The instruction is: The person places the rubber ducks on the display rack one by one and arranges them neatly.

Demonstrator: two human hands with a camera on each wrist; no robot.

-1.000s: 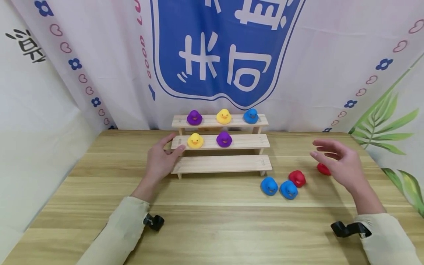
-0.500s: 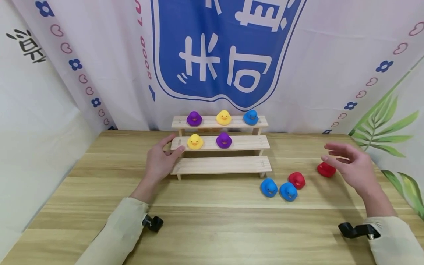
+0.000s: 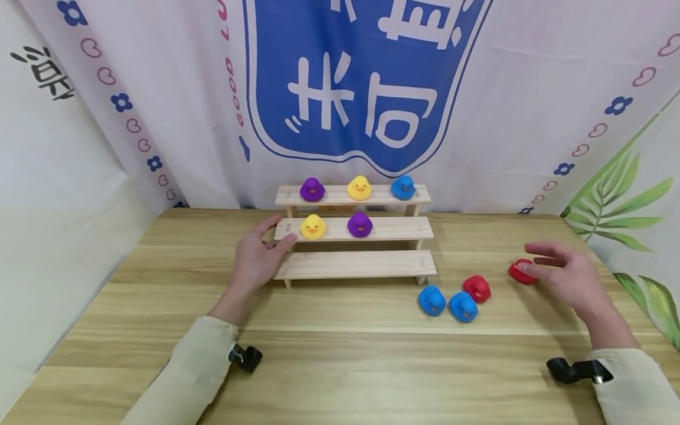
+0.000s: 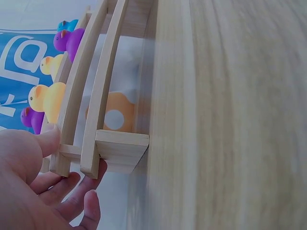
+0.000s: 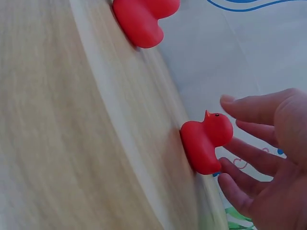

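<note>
My left hand point(image 3: 257, 254) grips the left end of the three-tier wooden shelf point(image 3: 395, 228). In the left wrist view, its thumb point(image 4: 48, 140) lies against the middle tier and the other fingers curl around the end. At the right, my right hand point(image 3: 571, 277) is beside a red rubber duck point(image 3: 520, 272), which sits on the table. The right wrist view shows that hand's fingers spread around this red duck point(image 5: 204, 143), the thumb close to its head, without a visible grip.
A purple duck point(image 3: 312, 190), yellow duck point(image 3: 359, 188) and blue duck point(image 3: 403, 188) stand on the top tier. The middle tier bears a yellow duck point(image 3: 313, 226) and a purple duck point(image 3: 360, 225). Two blue ducks point(image 3: 432, 300) and another red duck point(image 3: 477, 289) sit right of the shelf.
My right hand has moved to the right, then lowered toward the far red duck. The left hand has stayed on the shelf end.
</note>
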